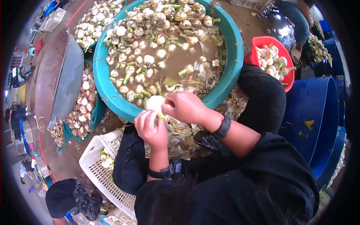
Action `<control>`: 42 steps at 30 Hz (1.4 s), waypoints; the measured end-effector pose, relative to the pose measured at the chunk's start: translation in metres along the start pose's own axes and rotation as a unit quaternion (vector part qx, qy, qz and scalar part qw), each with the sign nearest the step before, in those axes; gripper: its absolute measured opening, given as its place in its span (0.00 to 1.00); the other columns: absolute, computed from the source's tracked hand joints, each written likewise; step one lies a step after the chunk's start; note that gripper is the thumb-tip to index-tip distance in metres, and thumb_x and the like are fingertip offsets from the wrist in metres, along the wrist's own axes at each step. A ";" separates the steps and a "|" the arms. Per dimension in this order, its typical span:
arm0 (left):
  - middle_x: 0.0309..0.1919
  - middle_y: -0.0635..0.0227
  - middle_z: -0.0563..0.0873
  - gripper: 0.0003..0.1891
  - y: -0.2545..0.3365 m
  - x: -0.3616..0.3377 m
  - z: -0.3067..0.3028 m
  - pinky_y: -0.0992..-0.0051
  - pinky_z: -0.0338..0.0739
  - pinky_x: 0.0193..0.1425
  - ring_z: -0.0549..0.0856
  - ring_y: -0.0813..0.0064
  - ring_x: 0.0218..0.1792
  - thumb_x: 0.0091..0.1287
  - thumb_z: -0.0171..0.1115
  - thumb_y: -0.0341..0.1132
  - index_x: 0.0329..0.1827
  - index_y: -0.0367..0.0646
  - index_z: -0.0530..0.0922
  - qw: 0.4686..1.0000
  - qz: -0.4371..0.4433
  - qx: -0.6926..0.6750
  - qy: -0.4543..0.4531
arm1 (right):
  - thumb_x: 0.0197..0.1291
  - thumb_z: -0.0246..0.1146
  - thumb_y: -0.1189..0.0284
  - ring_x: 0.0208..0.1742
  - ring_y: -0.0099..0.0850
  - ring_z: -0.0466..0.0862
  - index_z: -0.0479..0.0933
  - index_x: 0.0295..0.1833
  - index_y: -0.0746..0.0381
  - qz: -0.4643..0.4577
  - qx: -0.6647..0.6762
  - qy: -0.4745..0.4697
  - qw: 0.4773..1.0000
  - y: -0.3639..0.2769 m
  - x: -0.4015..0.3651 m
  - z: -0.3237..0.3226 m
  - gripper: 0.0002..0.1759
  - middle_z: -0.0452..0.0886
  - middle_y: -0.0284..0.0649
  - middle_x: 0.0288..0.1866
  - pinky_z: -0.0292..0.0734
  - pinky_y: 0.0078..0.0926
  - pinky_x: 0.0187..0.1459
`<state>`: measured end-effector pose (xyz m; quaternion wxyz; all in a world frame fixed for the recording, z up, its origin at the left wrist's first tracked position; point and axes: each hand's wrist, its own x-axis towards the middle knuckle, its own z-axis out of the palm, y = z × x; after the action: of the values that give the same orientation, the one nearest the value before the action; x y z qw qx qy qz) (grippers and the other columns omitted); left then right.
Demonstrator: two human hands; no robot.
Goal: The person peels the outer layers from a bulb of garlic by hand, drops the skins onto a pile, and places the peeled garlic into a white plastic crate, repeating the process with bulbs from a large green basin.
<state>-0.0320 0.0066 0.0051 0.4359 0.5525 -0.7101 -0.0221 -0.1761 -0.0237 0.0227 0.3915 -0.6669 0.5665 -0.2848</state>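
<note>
Over the near rim of a teal tub (116, 107), my left hand (152, 129) is closed around a white garlic bulb (154, 102) with a short green stem. My right hand (187, 108) is curled into a pinch against the same bulb's right side, near the stem. What lies between its fingertips is hidden. In the tub, many dirt-streaked garlic bulbs (149, 59) with cut green stems sit in murky brown water, among loose peeled skins. More skins (180, 140) lie heaped below my hands, between my legs.
At right stand a red basin (255, 42) of clean white bulbs and blue barrels (300, 112). A white plastic crate (101, 176) holds some bulbs at lower left. A metal wheelbarrow (62, 78) and bulb sacks (84, 97) stand left. Other people (73, 200) are close on both sides.
</note>
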 end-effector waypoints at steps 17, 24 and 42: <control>0.28 0.68 0.76 0.07 -0.006 -0.006 0.002 0.77 0.71 0.32 0.75 0.78 0.29 0.55 0.59 0.20 0.31 0.36 0.69 0.953 -0.221 -0.174 0.114 | 0.50 0.54 0.65 0.30 0.49 0.79 0.76 0.24 0.65 -0.025 0.022 -0.035 0.999 -0.014 0.009 0.004 0.14 0.78 0.51 0.25 0.74 0.42 0.34; 0.21 0.72 0.71 0.08 0.000 0.007 -0.008 0.79 0.67 0.27 0.71 0.80 0.22 0.57 0.57 0.26 0.24 0.43 0.66 0.762 -0.495 -0.377 0.179 | 0.48 0.55 0.68 0.28 0.49 0.79 0.76 0.23 0.64 0.055 -0.074 -0.024 0.995 0.028 0.010 0.026 0.11 0.77 0.51 0.24 0.74 0.42 0.34; 0.08 0.79 0.61 0.16 -0.034 0.010 -0.044 0.82 0.59 0.14 0.62 0.83 0.11 0.62 0.46 0.32 0.14 0.48 0.61 0.392 -0.614 -0.666 0.158 | 0.66 0.47 0.61 0.17 0.23 0.74 0.76 0.36 0.68 0.256 0.356 -0.012 0.899 0.075 0.025 0.028 0.21 0.73 0.37 0.16 0.71 0.27 0.23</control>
<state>0.0228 0.0049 0.0212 0.6377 0.3659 0.1447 -0.6622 -0.1879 -0.0461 -0.0569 0.6692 -0.3183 0.5735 -0.3491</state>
